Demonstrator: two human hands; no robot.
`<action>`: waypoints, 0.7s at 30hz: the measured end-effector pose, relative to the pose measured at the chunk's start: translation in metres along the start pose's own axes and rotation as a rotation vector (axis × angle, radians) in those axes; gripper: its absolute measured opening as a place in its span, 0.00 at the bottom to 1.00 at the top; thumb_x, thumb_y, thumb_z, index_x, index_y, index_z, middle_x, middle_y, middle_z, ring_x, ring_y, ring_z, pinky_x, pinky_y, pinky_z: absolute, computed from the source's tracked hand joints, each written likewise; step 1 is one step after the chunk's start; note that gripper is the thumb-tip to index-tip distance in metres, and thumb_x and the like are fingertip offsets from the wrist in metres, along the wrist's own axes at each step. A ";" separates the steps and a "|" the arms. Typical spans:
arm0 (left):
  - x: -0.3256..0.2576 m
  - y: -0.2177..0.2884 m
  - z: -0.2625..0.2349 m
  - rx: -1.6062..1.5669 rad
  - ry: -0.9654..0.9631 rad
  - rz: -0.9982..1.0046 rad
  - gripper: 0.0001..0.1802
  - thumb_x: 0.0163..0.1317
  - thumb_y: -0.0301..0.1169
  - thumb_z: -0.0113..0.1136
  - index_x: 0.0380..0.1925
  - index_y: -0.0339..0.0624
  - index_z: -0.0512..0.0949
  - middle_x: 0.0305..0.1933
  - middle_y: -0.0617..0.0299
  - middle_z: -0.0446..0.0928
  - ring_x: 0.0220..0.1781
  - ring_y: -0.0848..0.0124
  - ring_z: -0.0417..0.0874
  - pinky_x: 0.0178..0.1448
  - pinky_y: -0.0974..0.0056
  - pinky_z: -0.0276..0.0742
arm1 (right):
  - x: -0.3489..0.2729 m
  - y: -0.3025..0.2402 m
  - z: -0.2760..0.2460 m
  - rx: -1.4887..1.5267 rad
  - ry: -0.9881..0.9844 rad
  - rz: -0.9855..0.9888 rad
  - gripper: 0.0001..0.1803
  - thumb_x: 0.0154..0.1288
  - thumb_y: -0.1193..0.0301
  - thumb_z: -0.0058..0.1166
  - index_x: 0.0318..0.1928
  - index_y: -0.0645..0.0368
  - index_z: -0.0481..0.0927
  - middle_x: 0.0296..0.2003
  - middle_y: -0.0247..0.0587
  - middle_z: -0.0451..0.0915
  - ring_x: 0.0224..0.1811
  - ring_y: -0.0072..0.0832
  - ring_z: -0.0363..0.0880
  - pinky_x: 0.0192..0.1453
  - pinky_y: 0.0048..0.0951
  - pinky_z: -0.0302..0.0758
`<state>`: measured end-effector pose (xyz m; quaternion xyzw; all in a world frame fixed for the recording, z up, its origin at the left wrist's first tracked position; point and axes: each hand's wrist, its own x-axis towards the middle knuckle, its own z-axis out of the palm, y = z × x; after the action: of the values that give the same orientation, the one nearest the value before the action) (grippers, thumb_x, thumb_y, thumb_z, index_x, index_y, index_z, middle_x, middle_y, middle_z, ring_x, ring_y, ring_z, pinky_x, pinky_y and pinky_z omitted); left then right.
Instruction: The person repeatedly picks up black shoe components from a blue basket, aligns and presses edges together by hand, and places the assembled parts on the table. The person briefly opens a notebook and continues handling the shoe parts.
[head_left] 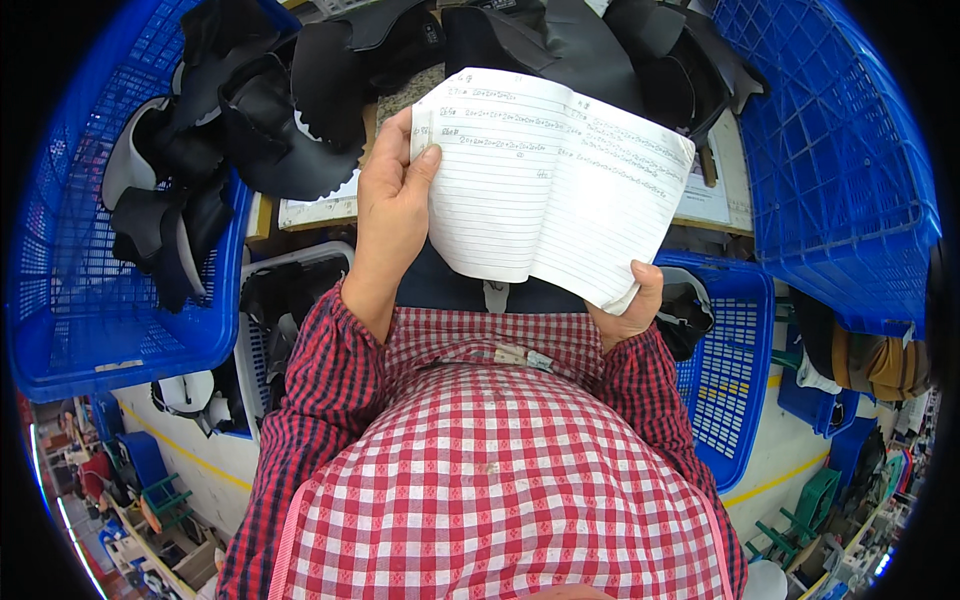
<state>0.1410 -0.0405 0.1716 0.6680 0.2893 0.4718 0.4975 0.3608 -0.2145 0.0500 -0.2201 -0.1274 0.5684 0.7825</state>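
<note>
An open lined notebook (540,200) with handwriting across the upper part of both pages is held up in front of me. My left hand (398,185) grips its left edge, thumb on the page and fingers behind. At the lower right corner, my right hand (632,308) pinches the pages, its fingers mostly hidden underneath. Behind the notebook, black leather shoe uppers (545,45) lie heaped on the work table (320,212). More black pieces (290,130) hang over the table's left side, close to my left hand.
A blue plastic basket (60,350) with black shoe pieces stands at the left, and a tall blue basket (830,180) at the right. Lower down are a white-rimmed crate (245,330) and another blue basket (725,400). Green stools (810,505) stand on the floor behind.
</note>
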 end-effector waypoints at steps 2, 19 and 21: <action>0.001 -0.005 -0.008 0.042 0.019 0.007 0.22 0.78 0.26 0.52 0.69 0.34 0.70 0.59 0.50 0.84 0.60 0.68 0.85 0.63 0.66 0.77 | 0.002 0.003 -0.003 -0.014 -0.009 0.014 0.48 0.59 0.61 0.60 0.77 0.65 0.59 0.68 0.59 0.74 0.69 0.51 0.77 0.71 0.53 0.78; 0.003 -0.027 -0.024 0.102 0.059 -0.134 0.23 0.76 0.21 0.51 0.69 0.28 0.68 0.58 0.46 0.84 0.60 0.66 0.85 0.64 0.66 0.77 | 0.006 0.007 -0.012 0.094 0.021 0.091 0.46 0.59 0.63 0.59 0.76 0.67 0.60 0.67 0.62 0.74 0.66 0.53 0.80 0.66 0.54 0.82; 0.002 -0.029 -0.026 0.099 0.051 -0.138 0.23 0.76 0.21 0.51 0.69 0.28 0.68 0.58 0.46 0.84 0.59 0.66 0.85 0.63 0.66 0.77 | 0.006 0.008 -0.012 0.111 0.010 0.105 0.46 0.59 0.63 0.60 0.76 0.67 0.61 0.67 0.62 0.74 0.66 0.53 0.80 0.66 0.54 0.82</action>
<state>0.1202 -0.0186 0.1472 0.6582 0.3702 0.4383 0.4875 0.3614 -0.2088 0.0354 -0.1855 -0.0803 0.6136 0.7633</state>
